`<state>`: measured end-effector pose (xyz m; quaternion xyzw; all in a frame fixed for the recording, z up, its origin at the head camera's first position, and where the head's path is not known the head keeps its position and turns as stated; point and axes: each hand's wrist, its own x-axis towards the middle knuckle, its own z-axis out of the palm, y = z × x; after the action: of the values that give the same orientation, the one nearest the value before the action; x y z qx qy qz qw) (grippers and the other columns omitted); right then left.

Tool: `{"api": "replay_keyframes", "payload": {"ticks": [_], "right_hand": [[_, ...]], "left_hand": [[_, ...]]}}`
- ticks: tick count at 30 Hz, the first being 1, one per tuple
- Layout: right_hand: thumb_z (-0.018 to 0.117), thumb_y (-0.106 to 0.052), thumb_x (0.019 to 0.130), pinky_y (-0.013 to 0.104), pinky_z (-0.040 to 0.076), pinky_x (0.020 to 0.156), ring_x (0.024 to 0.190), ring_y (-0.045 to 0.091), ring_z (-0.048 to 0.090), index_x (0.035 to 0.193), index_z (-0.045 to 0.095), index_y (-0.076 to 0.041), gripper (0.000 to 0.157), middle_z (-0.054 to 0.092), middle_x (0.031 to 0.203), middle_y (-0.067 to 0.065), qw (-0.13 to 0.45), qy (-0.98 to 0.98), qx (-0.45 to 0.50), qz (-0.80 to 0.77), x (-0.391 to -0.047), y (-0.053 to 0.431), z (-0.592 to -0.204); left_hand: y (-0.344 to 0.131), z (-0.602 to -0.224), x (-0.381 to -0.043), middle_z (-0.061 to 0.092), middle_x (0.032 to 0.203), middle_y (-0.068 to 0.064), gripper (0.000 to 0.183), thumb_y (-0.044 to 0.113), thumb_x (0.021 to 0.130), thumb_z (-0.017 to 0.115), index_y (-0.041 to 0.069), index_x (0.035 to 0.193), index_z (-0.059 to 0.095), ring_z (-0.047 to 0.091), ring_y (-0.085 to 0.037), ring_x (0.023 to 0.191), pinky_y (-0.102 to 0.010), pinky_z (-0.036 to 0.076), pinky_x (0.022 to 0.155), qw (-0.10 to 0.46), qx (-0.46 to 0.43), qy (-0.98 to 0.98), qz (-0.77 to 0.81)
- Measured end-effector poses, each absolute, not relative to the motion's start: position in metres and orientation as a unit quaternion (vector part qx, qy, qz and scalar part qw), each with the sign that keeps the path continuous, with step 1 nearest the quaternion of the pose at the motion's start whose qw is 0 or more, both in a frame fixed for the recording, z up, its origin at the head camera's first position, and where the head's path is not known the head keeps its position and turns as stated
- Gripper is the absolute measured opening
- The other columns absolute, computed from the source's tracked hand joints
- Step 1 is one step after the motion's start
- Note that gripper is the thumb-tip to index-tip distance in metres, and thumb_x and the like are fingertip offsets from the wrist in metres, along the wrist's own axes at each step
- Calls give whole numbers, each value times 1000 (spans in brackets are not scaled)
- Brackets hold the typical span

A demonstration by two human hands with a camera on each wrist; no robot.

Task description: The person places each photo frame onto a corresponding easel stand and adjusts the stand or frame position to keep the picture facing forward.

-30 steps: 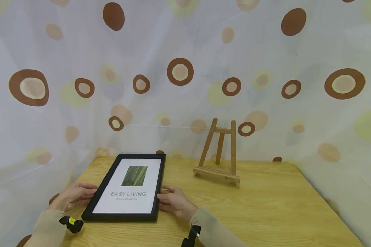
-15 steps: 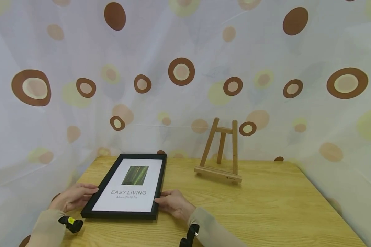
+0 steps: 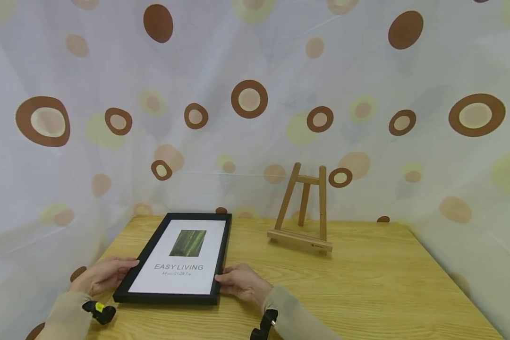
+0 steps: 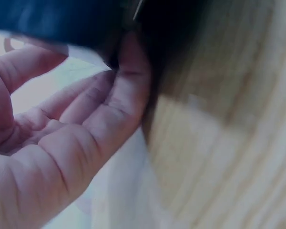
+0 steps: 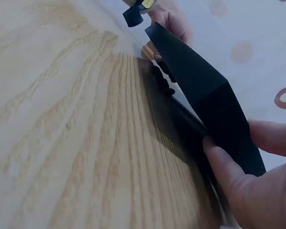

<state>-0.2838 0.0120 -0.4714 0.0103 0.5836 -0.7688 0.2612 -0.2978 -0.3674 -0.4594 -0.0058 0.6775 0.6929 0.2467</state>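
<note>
A black picture frame [image 3: 166,298] with a white insert reading "EASY LIVING" and a small green picture lies face up at the left of the table. My left hand [image 3: 104,276] holds its left side, thumb at the top; in the left wrist view its fingers [image 4: 128,71] reach beneath the dark edge. On the opposite side my right hand [image 3: 243,284] pinches the right edge near the front corner. The right wrist view shows the thumb [image 5: 271,136] against the frame and a finger under it, with shadow between frame and wood.
A small wooden tabletop easel [image 3: 322,205] stands at the back, right of the frame. The wooden table [image 3: 365,283] ends at a spotted white cloth backdrop [image 3: 280,56] behind and at both sides. Each wrist carries a small black camera [image 3: 103,312].
My right hand has slid a little toward the front along the frame's edge, its fingers now drawn together. The frame has shifted very slightly right. The easel has not moved.
</note>
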Motion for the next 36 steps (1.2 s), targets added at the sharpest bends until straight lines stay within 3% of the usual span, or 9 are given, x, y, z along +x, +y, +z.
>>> {"api": "replay_keyframes", "payload": {"ticks": [3,7,9,11,18,27,33,36], "right_hand": [[59,12,91,46,54,95,91,20,66,126,45,18,38,62,104,18,258,584,3,-770,-282,13,-472],[59,13,89,47,54,93,92,21,66,132,38,23,48,60,110,22,242,595,-14,-766,-280,17,-472],[58,14,89,47,55,91,92,22,66,134,36,23,51,59,112,23,233,600,-22,-765,-280,20,-471],[58,15,88,48,56,89,92,23,67,134,38,21,51,60,112,23,224,605,-31,-763,-279,23,-470],[59,14,88,51,55,89,97,25,66,138,37,18,55,58,123,27,209,613,-48,-761,-278,32,-462],[60,11,88,49,55,91,98,23,64,142,35,15,59,53,132,26,201,626,-57,-751,-279,44,-453],[59,12,88,48,54,91,103,24,61,143,32,15,61,47,137,29,190,630,-79,-749,-280,55,-452],[59,11,89,49,55,89,104,24,61,144,31,15,62,45,139,29,182,641,-82,-741,-280,59,-452]], "left_hand": [[-368,-459,-297,71,107,-2,36,18,102,52,-4,131,54,67,-17,99,-39,56,89,248,-9,667,703],[-366,-458,-298,71,110,-1,68,25,104,50,-8,153,15,68,-20,100,-43,57,89,257,-1,672,695],[-365,-457,-298,71,111,-1,78,27,105,47,-8,153,-4,69,-21,100,-45,57,88,260,15,678,688],[-364,-455,-299,71,113,-3,80,25,105,46,-6,152,-12,69,-23,102,-46,57,88,264,39,677,686],[-365,-449,-296,68,119,-9,86,6,102,49,0,150,-21,67,-28,106,-48,54,93,290,88,647,700],[-360,-451,-291,68,117,-13,100,-5,96,53,7,146,-33,66,-23,108,-37,55,93,322,182,644,669],[-355,-453,-291,64,92,2,106,-10,92,55,10,144,-36,63,-9,89,-23,54,81,328,220,640,659],[-349,-455,-290,62,99,-6,109,-6,91,60,11,146,-32,61,-11,91,-25,54,82,308,207,671,642]]}}
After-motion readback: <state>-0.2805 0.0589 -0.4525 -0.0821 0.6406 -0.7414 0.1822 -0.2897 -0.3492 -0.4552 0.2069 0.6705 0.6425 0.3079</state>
